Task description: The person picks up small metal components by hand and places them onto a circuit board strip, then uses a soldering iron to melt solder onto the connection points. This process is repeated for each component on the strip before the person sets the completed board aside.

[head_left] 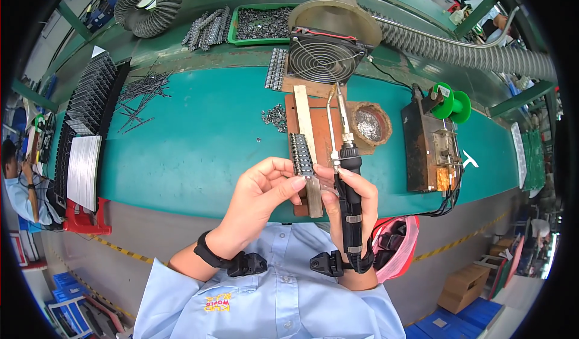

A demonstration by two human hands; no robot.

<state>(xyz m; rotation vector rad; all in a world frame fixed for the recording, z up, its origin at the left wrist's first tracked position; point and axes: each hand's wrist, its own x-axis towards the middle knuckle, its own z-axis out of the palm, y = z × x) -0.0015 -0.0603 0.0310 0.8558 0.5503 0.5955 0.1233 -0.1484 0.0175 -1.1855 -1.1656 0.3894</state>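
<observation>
My right hand [367, 197] is wrapped round a black soldering iron [350, 161], whose tip points away from me beside a thin bent metal tube [331, 119]. A dark strip of small metal parts [300, 149] lies lengthwise along a pale wooden bar [304, 113] on a brown board [292, 113]. At the strip's near end, my left hand [256, 197] pinches it between thumb and forefinger. The right fingertips come close to that same end; whether they touch it cannot be made out. Below both hands' fingertips, a greyish block [314, 199] reaches toward the table's front edge.
Loose small parts [275, 117] lie left of the board. A round solder-filled dish [369, 125] and a feeder box [422, 146] with a green spool [451, 103] stand right. Behind are a fan [324, 56] and a green tray [232, 34]. Thin dark strips [142, 95] lie far left.
</observation>
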